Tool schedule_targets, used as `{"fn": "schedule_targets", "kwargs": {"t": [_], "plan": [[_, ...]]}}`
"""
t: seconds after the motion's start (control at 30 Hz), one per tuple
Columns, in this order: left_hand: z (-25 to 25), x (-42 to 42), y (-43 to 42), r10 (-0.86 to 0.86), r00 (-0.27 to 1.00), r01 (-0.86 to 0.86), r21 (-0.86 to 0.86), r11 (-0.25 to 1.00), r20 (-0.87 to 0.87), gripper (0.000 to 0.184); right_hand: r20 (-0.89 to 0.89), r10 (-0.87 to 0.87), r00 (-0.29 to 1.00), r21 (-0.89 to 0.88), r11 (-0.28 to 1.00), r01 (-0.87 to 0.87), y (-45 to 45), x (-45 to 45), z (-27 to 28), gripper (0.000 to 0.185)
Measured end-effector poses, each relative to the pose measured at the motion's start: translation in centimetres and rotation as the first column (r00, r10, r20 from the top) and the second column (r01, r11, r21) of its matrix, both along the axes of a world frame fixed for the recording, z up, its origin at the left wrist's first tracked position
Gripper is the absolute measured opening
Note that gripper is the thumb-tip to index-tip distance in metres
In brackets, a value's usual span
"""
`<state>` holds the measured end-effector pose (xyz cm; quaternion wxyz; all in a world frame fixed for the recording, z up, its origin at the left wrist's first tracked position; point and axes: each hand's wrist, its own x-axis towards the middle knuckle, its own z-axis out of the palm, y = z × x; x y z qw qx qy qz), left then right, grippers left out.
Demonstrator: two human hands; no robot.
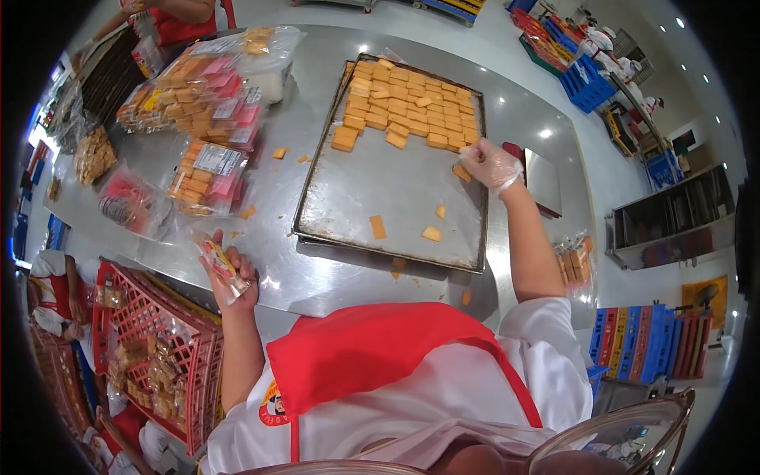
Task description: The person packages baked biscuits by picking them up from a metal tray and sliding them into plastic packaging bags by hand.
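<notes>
My left hand (241,277), bare, is closed round a clear printed plastic bag (219,265) at the table's near left. My right hand (492,165) wears a clear plastic glove and is over the right rim of a metal baking tray (340,202). Its fingers are curled together, and what they hold, if anything, is hidden. Just below those fingertips is a loose piece of biscuit (461,173). Rows of golden rectangular biscuits (408,103) cover the far part of the tray. Several loose pieces, one a biscuit (378,227), lie on its near part.
Filled biscuit packs (207,170) are heaped at the table's left, beside flat plastic bags (134,202). A plastic tub (273,83) stands behind them. Another pack (574,261) lies at the right edge. A red crate (158,348) is at lower left. Other people work around.
</notes>
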<state>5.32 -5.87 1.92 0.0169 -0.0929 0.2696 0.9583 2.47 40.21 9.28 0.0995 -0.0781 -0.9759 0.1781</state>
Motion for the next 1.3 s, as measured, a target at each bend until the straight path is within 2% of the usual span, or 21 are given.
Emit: {"fn": "schedule_targets", "kwargs": {"t": [0.1,0.23,0.33,0.43,0.53,0.67,0.77,0.87,0.97,1.07,1.17,1.2,1.3], "plan": [[-1.1,0.0,-0.4,-0.011,0.999,0.011,-0.004,1.0,-0.047,0.046,-0.043,-0.03,0.999,-0.11,0.994,0.025,0.5,0.8,1.1,0.027],[-2.1,-0.2,-1.1,-0.093,0.986,0.096,0.015,0.995,-0.138,0.055,0.042,0.028,0.999,-0.032,0.999,-0.027,-0.5,1.3,0.9,0.026],[-2.1,-0.2,-1.1,-0.091,0.986,0.095,0.026,0.995,-0.143,0.055,0.092,0.061,0.994,0.015,0.998,-0.063,-1.3,1.4,0.2,0.024],[-2.1,-0.2,-1.1,-0.083,0.988,0.087,0.024,0.996,-0.133,0.055,0.135,0.091,0.987,-0.169,0.983,-0.067,-1.4,1.4,-0.8,0.024],[-2.3,-0.3,-1.2,-0.092,0.985,0.096,0.02,0.995,-0.148,0.055,0.245,0.017,0.969,0.084,0.996,-0.039,-2.7,0.8,0.1,0.025],[-1.9,-0.2,-1.0,-0.088,0.989,0.089,0.003,0.996,-0.118,0.055,0.136,0.204,0.97,0.025,0.978,-0.209,-3.7,0.0,-1.0,0.027],[-1.7,-0.2,-1.1,-0.091,0.991,0.091,-0.005,0.996,-0.098,0.055,0.312,0.331,0.891,0.123,0.915,-0.383,-5.6,-0.8,0.4,0.027],[-1.5,-0.1,-1.1,-0.085,0.992,0.085,-0.002,0.996,-0.088,0.054,0.363,0.452,0.815,0.148,0.836,-0.529,-4.2,-2.8,-1.7,0.032],[-2.1,-0.2,-1.3,-0.078,0.992,0.08,0.017,0.997,-0.098,0.054,0.407,0.395,0.824,0.151,0.861,-0.487,-3.9,-2.9,-1.9,0.03],[-2.3,-0.2,-1.3,-0.083,0.988,0.088,0.035,0.995,-0.127,0.053,0.151,0.349,0.925,0.141,0.918,-0.37,-6.0,0.1,1.9,0.02],[-2.1,-0.2,-1.2,-0.081,0.987,0.088,0.042,0.995,-0.136,0.053,-0.102,0.293,0.951,-0.239,0.92,-0.309,-2.4,-1.8,0.7,0.023],[-2.1,-0.2,-1.2,-0.085,0.988,0.091,0.042,0.995,-0.131,0.053,0.002,0.191,0.982,-0.185,0.965,-0.188,-1.2,-2.7,1.0,0.026],[-2.2,-0.2,-1.2,-0.104,0.986,0.11,0.041,0.993,-0.127,0.053,0.259,0.036,0.965,0.118,0.991,-0.068,-0.9,-3.5,2.1,0.024]]}}
